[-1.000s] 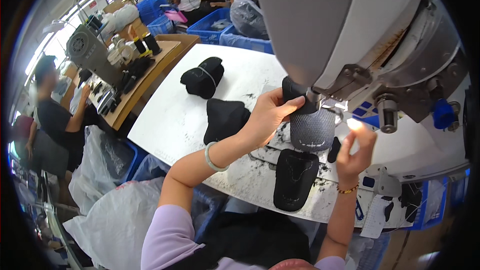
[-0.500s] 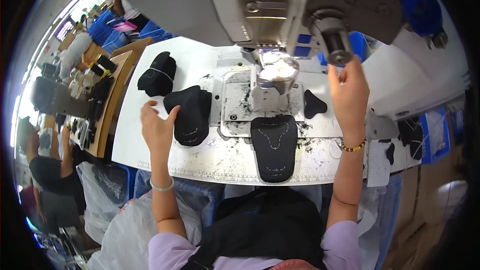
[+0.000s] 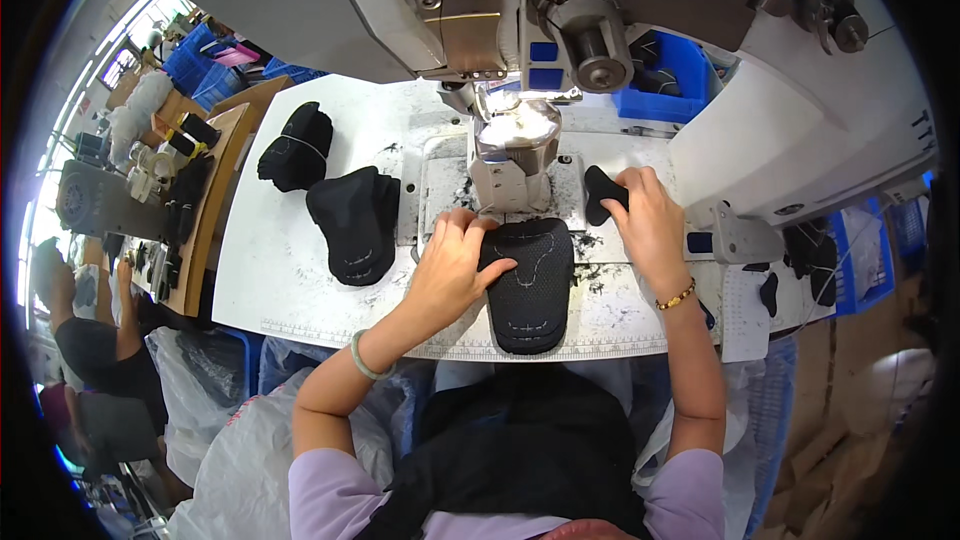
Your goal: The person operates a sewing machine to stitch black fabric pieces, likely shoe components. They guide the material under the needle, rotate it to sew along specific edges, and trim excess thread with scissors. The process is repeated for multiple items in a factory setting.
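Above both hands looms the grey sewing machine [image 3: 600, 30], its head cut off by the upper edge of the view and its lit needle post [image 3: 515, 155] standing just beyond the fingertips. Beneath the hands spreads the white worktable [image 3: 300, 270], whose ruled front edge runs close under the wrists; bare surface lies open to the left of the left hand, while the machine's arm crowds the right hand from the right. Well to the left of the left hand sit two stacks of black fabric pieces [image 3: 350, 220]. The black mesh panel [image 3: 528, 280] lies flat between the hands, its far end tucked against the post. The left hand [image 3: 450, 265] presses spread fingers on the panel's left edge, not clenched. The right hand [image 3: 650, 225] pinches a small black piece [image 3: 598, 195], mostly hidden by its fingers. The needle itself is lost in glare. Half a second ago the left hand was at the stacks and the right hand was raised to the machine; both have come down to the panel.
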`<state>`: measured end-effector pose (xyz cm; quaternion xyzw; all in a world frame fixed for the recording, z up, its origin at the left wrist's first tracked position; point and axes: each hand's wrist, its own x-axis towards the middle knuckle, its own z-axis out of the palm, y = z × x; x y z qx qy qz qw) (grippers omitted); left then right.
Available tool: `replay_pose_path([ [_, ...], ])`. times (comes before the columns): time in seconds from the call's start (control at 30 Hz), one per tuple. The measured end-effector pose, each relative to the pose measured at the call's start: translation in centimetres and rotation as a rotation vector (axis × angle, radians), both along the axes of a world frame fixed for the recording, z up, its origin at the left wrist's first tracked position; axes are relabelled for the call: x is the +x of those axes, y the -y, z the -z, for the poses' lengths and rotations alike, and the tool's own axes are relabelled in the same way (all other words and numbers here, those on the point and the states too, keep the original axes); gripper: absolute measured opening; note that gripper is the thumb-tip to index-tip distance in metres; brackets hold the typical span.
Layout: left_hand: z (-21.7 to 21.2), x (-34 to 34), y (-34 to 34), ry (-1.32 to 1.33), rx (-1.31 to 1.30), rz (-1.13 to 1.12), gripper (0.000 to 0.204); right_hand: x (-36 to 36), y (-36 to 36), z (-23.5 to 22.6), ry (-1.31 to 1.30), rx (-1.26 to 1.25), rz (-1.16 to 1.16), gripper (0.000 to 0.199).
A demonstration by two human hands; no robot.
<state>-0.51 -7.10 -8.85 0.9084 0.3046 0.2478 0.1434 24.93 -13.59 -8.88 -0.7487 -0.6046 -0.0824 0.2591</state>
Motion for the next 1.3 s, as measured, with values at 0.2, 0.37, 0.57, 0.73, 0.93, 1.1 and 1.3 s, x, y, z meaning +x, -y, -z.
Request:
replay_pose_path([
  [0.2,0.3,0.5,0.3,0.117,-0.120,-0.031,0.049,0.7,0.1,0.1,-0.495,0.121,-0.091,0.020],
  [0.37,0.4,0.4,0.9,0.154,0.074,-0.011,0.045,-0.7,2.1,-4.3,-0.978,0.234,-0.294,0.012],
  [0.57,-0.2,0.1,0.4,0.543,-0.184,0.230,0.027,-3.7,5.2,-6.1,-1.270,-0.100,-0.659,0.014],
  [0.73,-3.8,0.7,1.5,1.001,-1.171,0.250,0.017,-8.1,4.6,-6.0,-1.337,0.134,-0.519,0.020],
  [0.93,-5.7,2.0,2.8,1.018,-1.100,0.209,0.028,-9.9,2.4,-5.4,-1.183,0.442,-0.404,0.022],
  [1.1,-4.8,2.0,1.7,0.883,-1.003,0.188,0.025,-10.1,1.2,-4.9,-1.067,0.509,-0.385,0.023],
  [1.3,-4.8,1.9,1.5,0.934,-1.033,0.222,0.025,-10.3,0.5,-4.9,-1.052,0.495,-0.362,0.023],
])
